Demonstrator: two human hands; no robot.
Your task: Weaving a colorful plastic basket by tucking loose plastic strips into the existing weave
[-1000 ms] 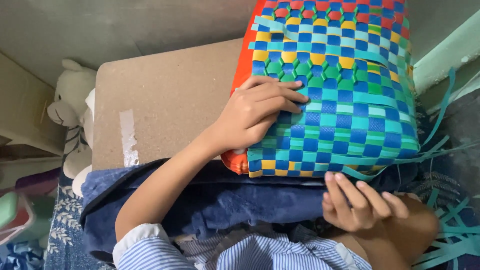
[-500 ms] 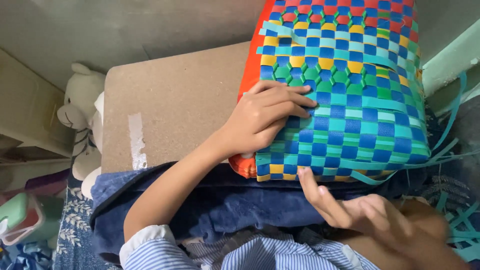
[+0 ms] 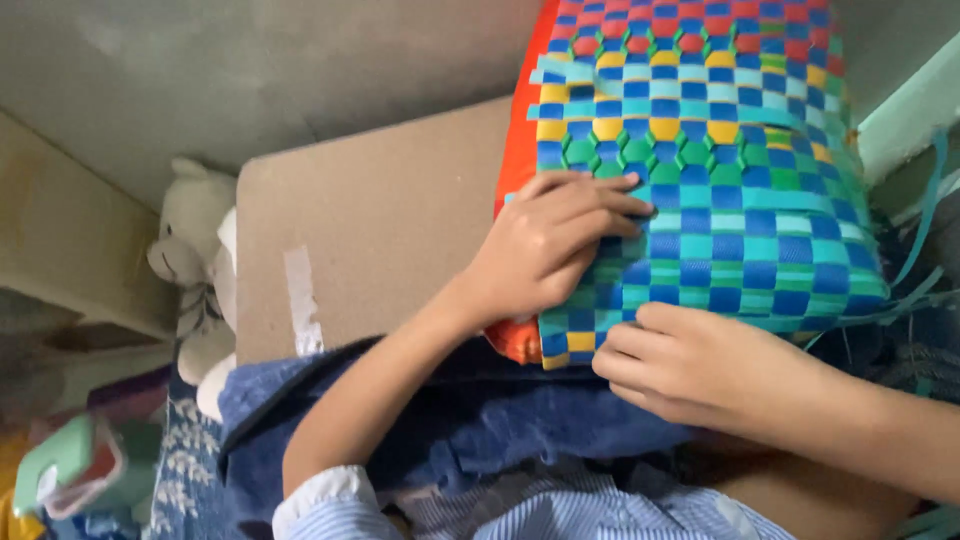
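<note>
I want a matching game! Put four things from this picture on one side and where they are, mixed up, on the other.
1. left hand
2. right hand
3. stuffed toy
4. strip of tape

A. stuck on the brown board
B. left of the brown board
C. flat on the woven basket
D. at the basket's near edge

Pairs: 1-C, 2-D, 3-B, 4-A

Woven basket panel point(image 3: 700, 190): flat plastic strapping, ribbed, slightly glossy (blue, teal, green, yellow, red strips). Loose teal strips point(image 3: 925, 230) at right: same plastic, smooth. Brown board point(image 3: 380, 230): matt pressed fibre or cardboard, faintly rough, patched with pale paper tape point(image 3: 303, 300). Blue cloth point(image 3: 500, 440) underneath: soft, matt. Plush toy point(image 3: 195, 260): fuzzy, off-white fabric. Striped sleeve point(image 3: 330, 505): thin woven cotton.
</note>
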